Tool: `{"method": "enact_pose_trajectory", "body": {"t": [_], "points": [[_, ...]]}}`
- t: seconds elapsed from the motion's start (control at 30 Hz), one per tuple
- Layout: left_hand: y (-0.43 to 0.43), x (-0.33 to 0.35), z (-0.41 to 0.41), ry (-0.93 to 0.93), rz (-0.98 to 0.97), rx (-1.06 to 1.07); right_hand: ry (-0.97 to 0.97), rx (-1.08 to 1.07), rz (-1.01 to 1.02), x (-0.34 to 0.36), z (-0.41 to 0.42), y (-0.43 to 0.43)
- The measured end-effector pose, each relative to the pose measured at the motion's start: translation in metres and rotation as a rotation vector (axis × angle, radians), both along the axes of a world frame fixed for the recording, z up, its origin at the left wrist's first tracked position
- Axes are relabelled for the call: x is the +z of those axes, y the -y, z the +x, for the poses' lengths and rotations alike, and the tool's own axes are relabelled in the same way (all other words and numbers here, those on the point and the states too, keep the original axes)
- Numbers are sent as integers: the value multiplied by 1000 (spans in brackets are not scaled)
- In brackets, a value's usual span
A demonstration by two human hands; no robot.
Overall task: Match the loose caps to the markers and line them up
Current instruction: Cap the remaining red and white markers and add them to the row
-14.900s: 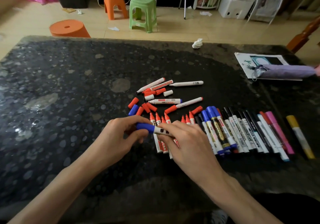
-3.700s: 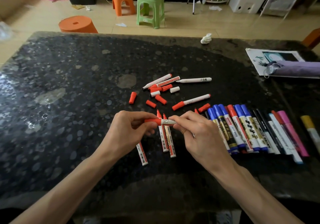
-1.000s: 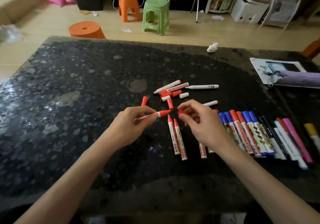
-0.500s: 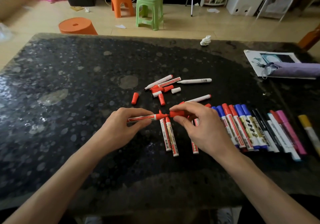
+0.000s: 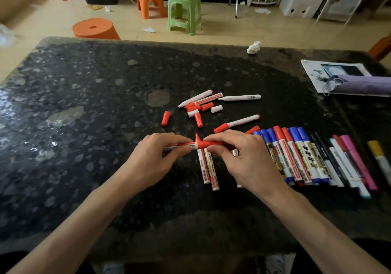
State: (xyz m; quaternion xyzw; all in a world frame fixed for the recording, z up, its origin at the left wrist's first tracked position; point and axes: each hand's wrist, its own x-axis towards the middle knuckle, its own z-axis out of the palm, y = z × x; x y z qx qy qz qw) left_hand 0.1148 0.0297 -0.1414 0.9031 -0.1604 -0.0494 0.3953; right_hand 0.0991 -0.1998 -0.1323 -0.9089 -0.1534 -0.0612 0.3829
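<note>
Pinching the red marker [image 5: 191, 146] by its barrel in your left hand [image 5: 154, 159] and the red cap [image 5: 212, 144] in your right hand [image 5: 245, 161], you are holding both just above two uncapped markers [image 5: 208, 167]. Pushing off-axis could be leaving the cap half-seated.

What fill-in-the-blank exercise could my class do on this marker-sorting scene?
1. The cap pinched by the right hand is ____.
2. The left hand holds the marker whose ____ goes into that cap.
3. The yellow marker lies at the far ____ end of the row.
Missing words: red; tip; right.
</note>
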Motion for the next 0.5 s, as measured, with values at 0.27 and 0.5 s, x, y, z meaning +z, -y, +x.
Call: {"method": "enact_pose_trajectory", "body": {"t": [0.27,0.5], "points": [[2,-4,-2,13,-2,11,38,-16,31,-5,-5,-3],[-4,-2,0,-68,144,-41,-47,58,-39,-7,-3,-5]]}}
